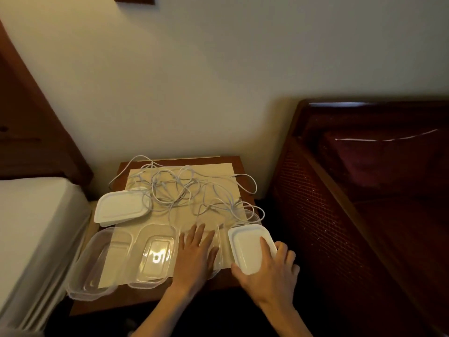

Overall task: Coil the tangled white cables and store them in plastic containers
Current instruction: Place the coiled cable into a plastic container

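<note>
1. Resting flat, the left hand (195, 250) lies with its fingers spread wide inside a clear container (217, 244) at the front of the small brown table (145, 299).
2. The right hand (272, 271) holds a white lid (250, 244) at the right side of the table. Its thumb sits at the lid's near edge and one finger lies on top of the lid, so the hand pinches it.
3. Two more clear containers sit in a row to the left of the left hand. The middle container (154, 255) is just beside the hand. The left container (97, 266) hangs a little over the table's left edge.
4. A stack of white lids (121, 207) lies behind those two containers, near the back left of the table.
5. The white cables (184, 190) lie in a big messy tangle across the back and middle of the table. They are on a pale mat (218, 171) that covers most of the table top.
6. Some cable loops reach toward the right edge, just behind the lid that the right hand holds. One loop touches the stack of lids.
7. None of the cables are in a container yet.
8. A bed with a white sheet (36, 227) is on the left of the table. A dark red chair (364, 190) is on the right. A pale wall (218, 81) is behind the table.
</note>
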A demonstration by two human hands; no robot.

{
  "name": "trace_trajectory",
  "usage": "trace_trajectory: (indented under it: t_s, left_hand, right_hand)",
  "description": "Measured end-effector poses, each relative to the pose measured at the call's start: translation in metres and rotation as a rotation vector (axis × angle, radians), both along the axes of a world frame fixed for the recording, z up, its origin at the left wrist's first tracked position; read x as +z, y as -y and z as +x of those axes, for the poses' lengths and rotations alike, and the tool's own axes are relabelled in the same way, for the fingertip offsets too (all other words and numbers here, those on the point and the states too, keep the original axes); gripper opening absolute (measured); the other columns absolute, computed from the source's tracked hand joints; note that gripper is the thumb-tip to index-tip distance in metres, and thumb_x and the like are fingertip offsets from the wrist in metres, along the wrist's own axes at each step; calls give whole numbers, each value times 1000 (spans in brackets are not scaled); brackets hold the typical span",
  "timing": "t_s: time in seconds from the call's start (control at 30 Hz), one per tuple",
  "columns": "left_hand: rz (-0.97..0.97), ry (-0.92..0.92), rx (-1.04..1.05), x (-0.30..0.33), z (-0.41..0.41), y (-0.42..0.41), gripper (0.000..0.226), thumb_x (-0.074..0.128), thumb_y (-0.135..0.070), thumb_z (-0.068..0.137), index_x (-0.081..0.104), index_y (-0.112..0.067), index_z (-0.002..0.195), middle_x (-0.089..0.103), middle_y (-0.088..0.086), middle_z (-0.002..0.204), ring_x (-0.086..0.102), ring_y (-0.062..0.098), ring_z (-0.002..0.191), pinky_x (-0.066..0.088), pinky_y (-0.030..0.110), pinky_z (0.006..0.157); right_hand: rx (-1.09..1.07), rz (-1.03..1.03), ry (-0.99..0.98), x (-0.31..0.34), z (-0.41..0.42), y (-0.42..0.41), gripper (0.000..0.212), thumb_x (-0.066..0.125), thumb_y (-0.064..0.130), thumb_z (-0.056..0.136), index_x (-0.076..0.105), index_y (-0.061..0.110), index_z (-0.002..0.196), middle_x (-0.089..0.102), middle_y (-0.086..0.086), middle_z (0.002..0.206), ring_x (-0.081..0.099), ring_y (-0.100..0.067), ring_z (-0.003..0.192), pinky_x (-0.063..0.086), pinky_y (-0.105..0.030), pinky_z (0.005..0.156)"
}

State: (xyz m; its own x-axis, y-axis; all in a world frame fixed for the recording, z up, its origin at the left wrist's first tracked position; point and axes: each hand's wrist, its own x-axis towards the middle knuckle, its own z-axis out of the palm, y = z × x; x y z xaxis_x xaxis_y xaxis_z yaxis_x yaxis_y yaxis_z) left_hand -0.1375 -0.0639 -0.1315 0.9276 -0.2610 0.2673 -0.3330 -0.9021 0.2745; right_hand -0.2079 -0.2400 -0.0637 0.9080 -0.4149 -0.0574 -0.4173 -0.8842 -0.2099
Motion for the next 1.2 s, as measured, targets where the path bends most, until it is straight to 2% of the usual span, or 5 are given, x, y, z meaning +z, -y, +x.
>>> trace_trajectory:
  t_s: [0.43,0.73,0.97,1.03,1.2]
  left_hand:
    - [30,-62,2,-1,4,-2,43,39,-46,92,66,-20,113,58,11,132,51,34,126,42,54,101]
    - [28,-110,3,-3,2,-5,46,34,-49,95,64,-22,116,57,5,132,44,29,131,28,46,111]
    - [30,-118,-8,-5,2,-6,47,32,-50,96,63,-22,118,55,4,135,40,29,135,26,46,113]
    - [29,-109,-17,-5,2,-7,44,34,-48,95,64,-22,115,57,4,131,42,29,133,25,44,112]
    - [-43,-80,-32,0,5,-4,40,38,-44,95,64,-20,114,59,4,128,45,30,131,33,49,109]
  right_hand:
    - [13,6,-63,-5,28,-4,109,36,91,56,32,28,144,28,-5,142,28,-29,125,32,-46,96]
    - [7,-3,-2,-19,48,-10,107,35,91,59,34,25,143,29,-9,144,29,-29,126,32,-48,94]
    - [7,84,0,-26,58,-11,105,34,88,70,21,21,150,11,-12,154,13,-35,143,25,-56,110]
    - [33,117,3,-29,61,-11,99,28,84,79,15,18,153,4,-12,159,10,-33,146,21,-55,113]
    - [144,140,64,-28,64,-4,70,26,54,99,18,13,154,3,-9,162,17,-29,145,30,-46,113]
